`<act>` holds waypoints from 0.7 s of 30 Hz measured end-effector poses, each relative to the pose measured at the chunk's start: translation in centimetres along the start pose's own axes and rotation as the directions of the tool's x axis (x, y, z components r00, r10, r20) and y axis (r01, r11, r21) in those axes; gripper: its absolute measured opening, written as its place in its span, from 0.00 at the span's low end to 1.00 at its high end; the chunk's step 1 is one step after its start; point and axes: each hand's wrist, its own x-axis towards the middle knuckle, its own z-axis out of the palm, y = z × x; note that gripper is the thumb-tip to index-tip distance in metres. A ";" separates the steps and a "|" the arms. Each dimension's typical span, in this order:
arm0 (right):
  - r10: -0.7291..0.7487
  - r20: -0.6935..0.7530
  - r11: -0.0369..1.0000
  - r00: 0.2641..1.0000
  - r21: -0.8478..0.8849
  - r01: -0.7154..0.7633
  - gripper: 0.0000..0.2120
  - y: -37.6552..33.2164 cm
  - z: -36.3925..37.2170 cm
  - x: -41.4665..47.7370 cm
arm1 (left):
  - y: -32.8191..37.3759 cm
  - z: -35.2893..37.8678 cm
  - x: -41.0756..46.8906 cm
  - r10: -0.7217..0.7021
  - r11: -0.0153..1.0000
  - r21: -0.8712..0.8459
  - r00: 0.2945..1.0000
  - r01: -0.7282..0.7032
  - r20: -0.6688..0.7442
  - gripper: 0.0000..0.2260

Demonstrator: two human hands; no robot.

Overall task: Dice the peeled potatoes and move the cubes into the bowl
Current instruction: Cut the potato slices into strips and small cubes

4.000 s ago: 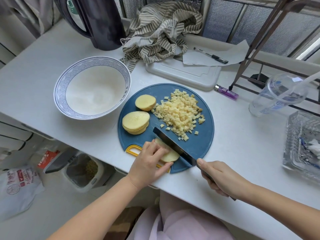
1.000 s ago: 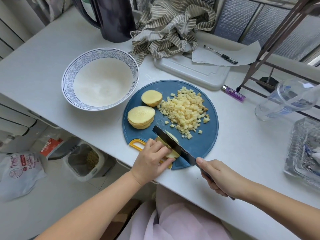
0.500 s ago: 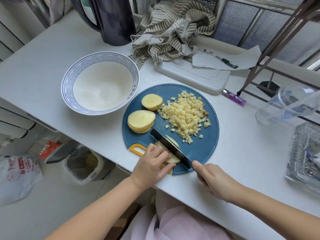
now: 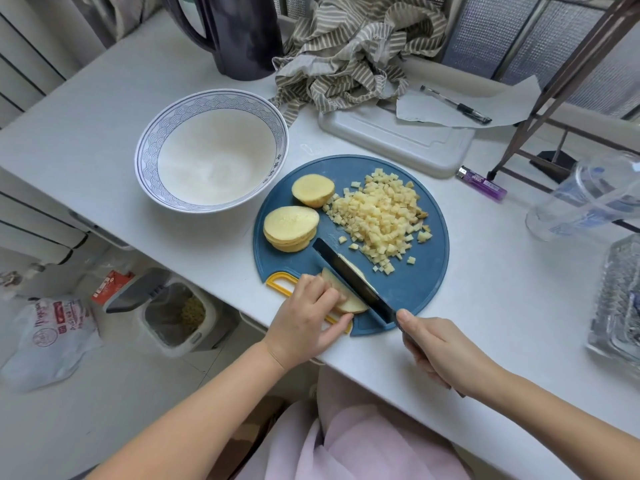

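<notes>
On the round blue cutting board (image 4: 415, 289) lies a heap of small potato cubes (image 4: 379, 216). A stack of potato slices (image 4: 290, 227) and a potato end piece (image 4: 312, 190) sit at its left. Near the board's front edge my left hand (image 4: 308, 320) holds down a potato slice (image 4: 341, 296) with curled fingers. My right hand (image 4: 438, 351) grips the handle of a black knife (image 4: 349, 273), whose blade lies across that slice. The white bowl (image 4: 149, 157) with a blue patterned rim stands to the left of the board, with nothing in it.
Behind the board are a white plastic lid (image 4: 398, 140), a striped cloth (image 4: 353, 50), a dark jug (image 4: 242, 32) and paper with a pen (image 4: 457, 105). A purple lighter (image 4: 483, 183), a clear cup (image 4: 581, 199) and a glass tray (image 4: 616, 296) lie right. A bin (image 4: 169, 306) stands below.
The knife blade has slid a little leftward along the slice while my left hand keeps holding it. The camera view has shifted slightly.
</notes>
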 end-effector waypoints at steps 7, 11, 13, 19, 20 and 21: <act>0.058 0.067 0.998 0.996 0.030 -0.061 0.27 0.2 -0.7 -0.3 | 0.2 -0.2 -0.2 0.018 1.000 0.014 1.000 -0.018 -0.003 0.08; 0.057 0.086 0.998 0.995 0.033 -0.060 0.28 0.3 -1.0 -0.4 | 0.4 -0.4 -0.1 0.022 0.999 0.026 1.000 -0.022 -0.005 0.08; 0.055 0.099 0.997 0.994 0.046 -0.060 0.28 0.6 -0.9 -0.5 | 0.4 -0.4 0.0 0.019 1.000 0.019 1.000 -0.018 -0.006 0.07; 0.080 0.133 0.996 0.988 0.030 -0.084 0.31 0.8 -1.1 -0.3 | 0.4 -0.5 0.0 0.001 1.000 -0.006 1.000 0.000 0.015 0.07; 0.085 0.145 0.995 0.986 0.032 -0.090 0.30 0.7 -1.2 -0.3 | 0.5 -0.6 0.1 -0.003 1.000 -0.013 1.000 0.004 0.020 0.08; 0.090 0.159 0.995 0.983 0.037 -0.097 0.29 0.5 -1.3 -0.2 | 0.5 -0.6 0.0 -0.008 1.000 -0.020 1.000 0.008 0.024 0.08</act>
